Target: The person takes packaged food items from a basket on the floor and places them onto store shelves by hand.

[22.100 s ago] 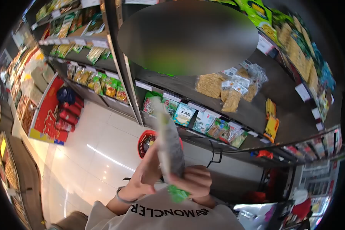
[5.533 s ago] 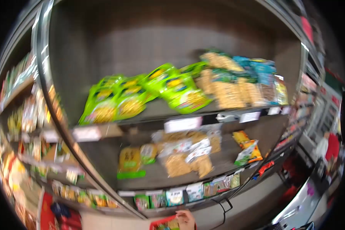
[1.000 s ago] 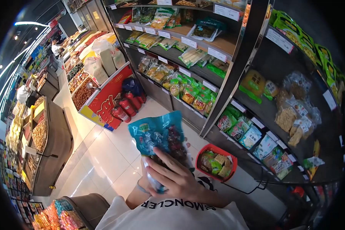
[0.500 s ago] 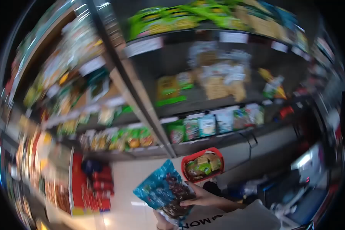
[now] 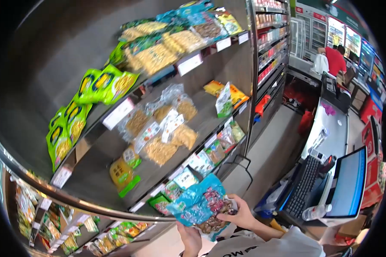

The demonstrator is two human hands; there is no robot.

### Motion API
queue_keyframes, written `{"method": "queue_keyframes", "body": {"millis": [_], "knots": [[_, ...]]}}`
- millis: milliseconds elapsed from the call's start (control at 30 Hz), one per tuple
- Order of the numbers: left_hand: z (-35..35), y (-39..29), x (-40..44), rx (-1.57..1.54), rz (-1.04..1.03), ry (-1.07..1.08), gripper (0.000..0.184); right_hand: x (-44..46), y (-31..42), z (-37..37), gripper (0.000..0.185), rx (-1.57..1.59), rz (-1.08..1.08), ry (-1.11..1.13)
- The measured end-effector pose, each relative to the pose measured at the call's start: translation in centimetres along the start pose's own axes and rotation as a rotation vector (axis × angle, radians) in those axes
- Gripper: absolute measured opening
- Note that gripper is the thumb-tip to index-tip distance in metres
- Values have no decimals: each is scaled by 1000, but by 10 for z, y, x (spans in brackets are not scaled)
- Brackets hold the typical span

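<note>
A blue bag with a clear lower part [image 5: 203,203], dark and reddish pieces showing through it, is held in front of the low shelf. My right hand [image 5: 240,213] grips its right edge, thumb on the front. At the bag's lower left is my left hand [image 5: 190,237], its fingers partly hidden behind the bag. Just above the bag stand a white and blue packet [image 5: 185,178] and other packets on the lowest shelf. The middle shelf holds clear bags of tan food [image 5: 161,150] and a yellow-green packet [image 5: 122,173].
Green packets [image 5: 64,139] fill the upper shelf's left. At the right stands a counter with a keyboard [image 5: 302,184], a monitor [image 5: 349,184] and a plastic bottle [image 5: 316,212]. A person in red [image 5: 334,60] is farther back. A black wire handle [image 5: 241,165] juts out beside the shelf.
The view has swung right, bringing the counter and monitor into clear sight. The red basket has left the view. The blue bag is still held, now in front of the lowest shelf's packets.
</note>
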State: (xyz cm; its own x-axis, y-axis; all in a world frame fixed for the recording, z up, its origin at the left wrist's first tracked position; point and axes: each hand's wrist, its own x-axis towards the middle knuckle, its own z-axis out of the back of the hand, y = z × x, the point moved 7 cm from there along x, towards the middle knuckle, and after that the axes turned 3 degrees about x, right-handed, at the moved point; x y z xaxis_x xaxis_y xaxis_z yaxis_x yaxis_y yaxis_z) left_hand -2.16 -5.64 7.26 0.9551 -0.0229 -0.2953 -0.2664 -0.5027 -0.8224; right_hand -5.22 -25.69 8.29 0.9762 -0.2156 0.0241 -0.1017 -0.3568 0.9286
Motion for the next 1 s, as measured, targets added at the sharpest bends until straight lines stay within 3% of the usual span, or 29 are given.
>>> {"method": "queue_keyframes", "body": {"millis": [100, 133, 200, 233, 267, 300, 333, 400, 467, 533, 600, 667, 733, 800, 933, 967, 1000], "knots": [[-142, -31, 31, 502, -335, 577, 61, 63, 71, 59, 67, -82, 253, -131], [-176, -38, 43, 507, -396, 619, 70, 82, 85, 73, 67, -85, 266, -118], [-237, -66, 62, 711, -524, 685, 65, 117, 136, 94, 70, -126, 551, -83], [-263, -81, 73, 794, -624, 676, 62, 138, 156, 103, 74, -15, 524, -55], [-294, -93, 85, 878, -725, 667, 59, 163, 185, 116, 76, -211, 608, -42], [-334, -111, 90, 805, -808, 699, 56, 182, 232, 115, 75, -179, 733, 17], [-375, -131, 96, 728, -893, 733, 54, 201, 268, 116, 73, -146, 727, 58], [-436, -167, 127, 836, -1091, 668, 50, 250, 331, 124, 66, -255, 862, 37], [-493, -197, 157, 776, -1018, 679, 44, 303, 385, 129, 59, -252, 964, 44], [-543, -225, 193, 688, -1189, 725, 38, 365, 421, 139, 61, -332, 1002, -10], [-576, -238, 227, 755, -1242, 667, 36, 413, 442, 153, 62, -555, 1175, -229], [-596, -245, 273, 776, -1279, 609, 41, 464, 447, 168, 62, -541, 1082, -138], [-607, -247, 288, 1213, -1311, 289, 51, 490, 443, 176, 62, -536, 982, -40], [-616, -240, 298, 1197, -1301, 282, 58, 507, 431, 185, 61, -431, 914, 54], [-629, -230, 307, 1324, -1318, 205, 60, 521, 438, 199, 64, -562, 1065, -75], [-631, -230, 306, 1328, -1288, 225, 61, 521, 440, 198, 67, -564, 982, 25], [-633, -230, 304, 1327, -1259, 245, 62, 522, 440, 200, 68, -605, 957, -28]]}}
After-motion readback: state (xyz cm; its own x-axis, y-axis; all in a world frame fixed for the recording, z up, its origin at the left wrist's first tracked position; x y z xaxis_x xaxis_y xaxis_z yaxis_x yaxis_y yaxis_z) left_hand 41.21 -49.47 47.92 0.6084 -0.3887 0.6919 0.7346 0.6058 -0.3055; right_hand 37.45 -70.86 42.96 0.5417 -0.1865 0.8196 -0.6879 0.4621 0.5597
